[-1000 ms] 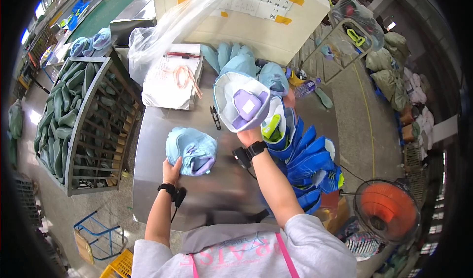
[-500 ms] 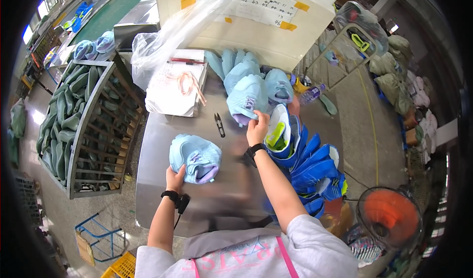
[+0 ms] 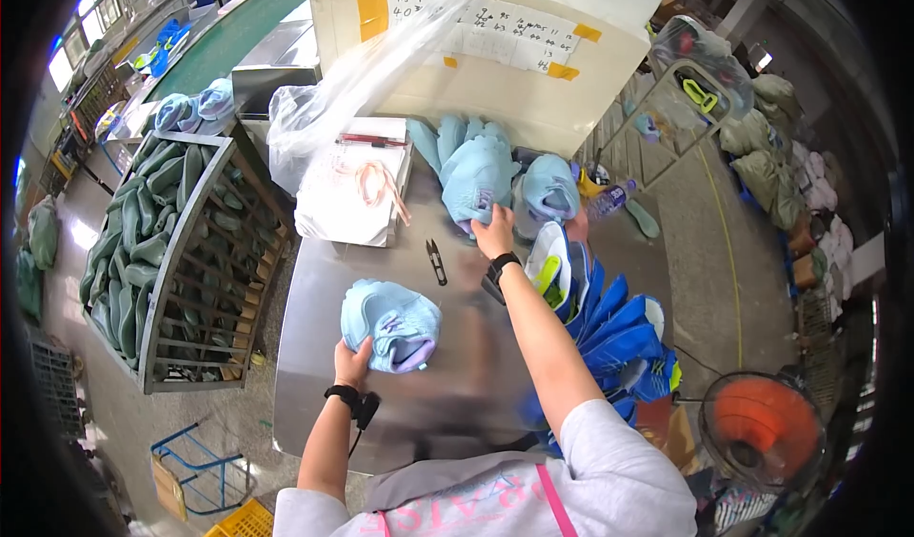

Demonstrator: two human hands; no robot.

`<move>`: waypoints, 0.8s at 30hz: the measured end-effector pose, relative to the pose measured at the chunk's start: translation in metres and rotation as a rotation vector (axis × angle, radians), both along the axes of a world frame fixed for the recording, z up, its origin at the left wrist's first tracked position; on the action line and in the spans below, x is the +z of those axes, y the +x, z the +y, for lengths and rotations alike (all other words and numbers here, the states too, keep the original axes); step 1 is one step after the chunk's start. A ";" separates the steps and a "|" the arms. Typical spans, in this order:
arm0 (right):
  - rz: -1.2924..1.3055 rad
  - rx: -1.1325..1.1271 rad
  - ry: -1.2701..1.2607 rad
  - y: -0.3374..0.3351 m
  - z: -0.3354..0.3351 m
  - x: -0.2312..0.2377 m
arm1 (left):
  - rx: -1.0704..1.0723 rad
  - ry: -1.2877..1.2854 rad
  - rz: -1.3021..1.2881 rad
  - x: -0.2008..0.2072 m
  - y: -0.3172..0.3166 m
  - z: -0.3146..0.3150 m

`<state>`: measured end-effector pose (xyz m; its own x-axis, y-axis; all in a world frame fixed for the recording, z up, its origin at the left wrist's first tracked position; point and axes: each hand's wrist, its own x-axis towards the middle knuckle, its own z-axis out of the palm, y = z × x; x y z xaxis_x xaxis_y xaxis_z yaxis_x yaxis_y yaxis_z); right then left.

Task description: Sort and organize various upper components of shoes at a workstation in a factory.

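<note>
My left hand [image 3: 352,363] grips a light blue shoe upper [image 3: 388,313] by its side, thumb on top, above the steel table [image 3: 314,299]. The lavender-lined opening of this upper faces me. Farther off, my right hand [image 3: 495,233] pinches the near edge of another light blue upper [image 3: 473,177], the front one of a stack. Its fingertips are partly hidden. A further light blue upper [image 3: 549,189] sits just right of that stack. Between the two hands, a bit to the left, lie black thread snips [image 3: 436,262].
Blue shoe uppers [image 3: 614,332] are bunched along the table's right side. Papers [image 3: 345,204] with a pen and laces lie at the back left, a bottle [image 3: 609,201] at the back right. A rack of green shoe lasts [image 3: 143,223] stands left, a fan [image 3: 762,430] right.
My right hand has moved slightly away from me, and the front upper of the stack sits farther back against the others. My left hand still holds its upper. The whole view has shifted slightly.
</note>
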<state>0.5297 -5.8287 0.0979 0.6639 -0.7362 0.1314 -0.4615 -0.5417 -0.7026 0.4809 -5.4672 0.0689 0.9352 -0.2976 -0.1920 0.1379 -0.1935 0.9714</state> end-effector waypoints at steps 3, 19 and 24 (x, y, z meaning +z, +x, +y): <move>0.076 0.018 0.012 0.001 -0.002 -0.009 | 0.013 -0.025 -0.001 0.001 0.000 0.000; 0.112 -0.150 -0.344 -0.006 0.020 0.025 | 0.009 -0.025 -0.025 0.001 0.000 -0.003; 0.309 -0.031 -0.169 -0.009 0.018 0.023 | 0.015 0.038 -0.021 0.005 0.001 -0.002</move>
<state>0.5207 -5.8111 0.1205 0.6688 -0.7417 0.0496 -0.6566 -0.6207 -0.4284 0.4814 -5.4696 0.0738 0.9433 -0.2767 -0.1834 0.1207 -0.2288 0.9660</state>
